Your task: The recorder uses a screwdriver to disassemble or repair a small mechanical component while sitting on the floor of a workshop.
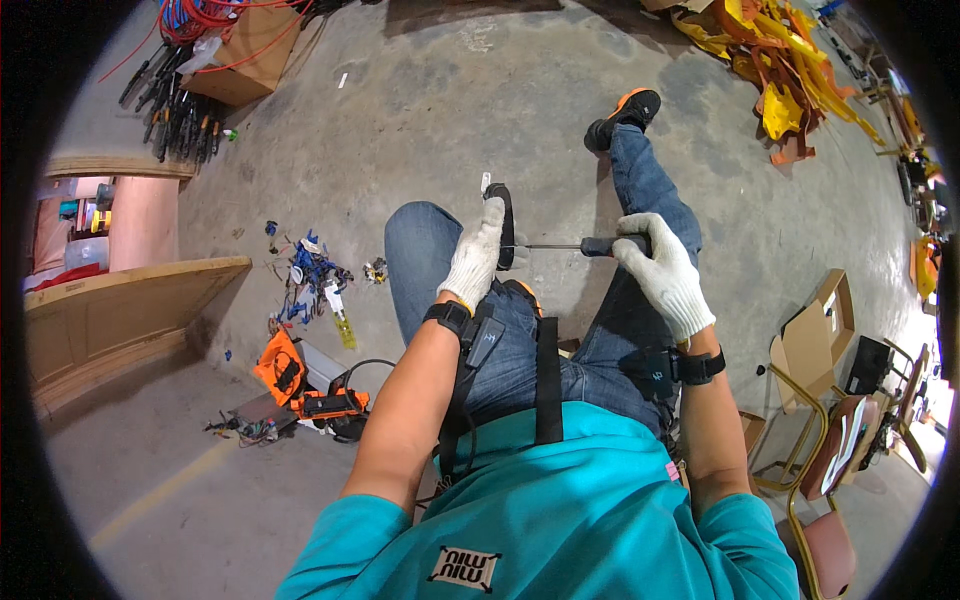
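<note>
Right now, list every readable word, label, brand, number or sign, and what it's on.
Pale patch on the teal shirt: bold dark lettering, not copied here.
Black device by the left wrist: small pale mark, too small to read.
Screwdriver in the right hand: no text I can make out.
Black piece at the left hand: same.

Gloved hands (478,250) (662,272) apart, fingers (634,222) curled in grips, bare forearms (403,400) extended, wrists (698,342) strapped
</note>
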`<act>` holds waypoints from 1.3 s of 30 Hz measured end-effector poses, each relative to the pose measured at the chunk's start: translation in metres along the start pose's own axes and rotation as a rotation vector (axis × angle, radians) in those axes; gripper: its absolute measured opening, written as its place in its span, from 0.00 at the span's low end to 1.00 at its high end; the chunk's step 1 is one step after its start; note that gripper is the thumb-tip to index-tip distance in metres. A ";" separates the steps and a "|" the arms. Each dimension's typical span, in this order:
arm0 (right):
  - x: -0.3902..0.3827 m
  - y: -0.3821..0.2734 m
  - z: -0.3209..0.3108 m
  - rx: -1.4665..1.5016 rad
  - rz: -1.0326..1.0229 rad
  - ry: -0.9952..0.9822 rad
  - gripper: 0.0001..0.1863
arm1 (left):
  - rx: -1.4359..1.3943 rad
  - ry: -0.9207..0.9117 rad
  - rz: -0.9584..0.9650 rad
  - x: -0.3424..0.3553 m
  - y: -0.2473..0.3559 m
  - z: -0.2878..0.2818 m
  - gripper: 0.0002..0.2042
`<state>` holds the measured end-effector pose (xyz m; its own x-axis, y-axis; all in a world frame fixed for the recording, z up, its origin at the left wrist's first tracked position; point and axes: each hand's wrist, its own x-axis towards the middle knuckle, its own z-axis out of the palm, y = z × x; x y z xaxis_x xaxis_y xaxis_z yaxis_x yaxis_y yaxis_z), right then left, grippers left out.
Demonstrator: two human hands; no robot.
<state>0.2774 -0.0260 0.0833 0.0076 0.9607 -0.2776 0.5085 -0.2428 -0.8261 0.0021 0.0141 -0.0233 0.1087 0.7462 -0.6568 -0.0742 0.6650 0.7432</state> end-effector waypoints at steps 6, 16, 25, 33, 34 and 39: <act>0.006 0.006 -0.002 0.129 0.185 0.108 0.20 | 0.004 -0.007 -0.006 0.000 -0.001 -0.003 0.41; 0.018 0.033 0.046 0.837 0.389 -0.365 0.12 | -0.205 -0.173 -0.005 -0.010 0.008 0.004 0.42; 0.032 0.013 0.107 -0.140 -0.088 -0.092 0.17 | 0.060 -0.047 -0.107 0.004 -0.003 -0.011 0.42; 0.038 0.021 0.110 -0.262 -0.189 -0.050 0.18 | 0.080 -0.185 0.081 0.011 -0.015 -0.005 0.33; 0.038 0.018 0.110 -0.277 -0.177 -0.065 0.18 | -0.114 -0.099 -0.195 -0.009 0.010 0.003 0.34; 0.038 0.004 0.109 -0.312 -0.123 -0.181 0.19 | 0.479 -0.057 0.295 0.015 -0.027 -0.014 0.33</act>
<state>0.1863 -0.0051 0.0160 -0.2077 0.9338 -0.2913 0.7344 -0.0478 -0.6771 -0.0078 0.0078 -0.0551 0.2062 0.8863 -0.4147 0.3475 0.3298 0.8778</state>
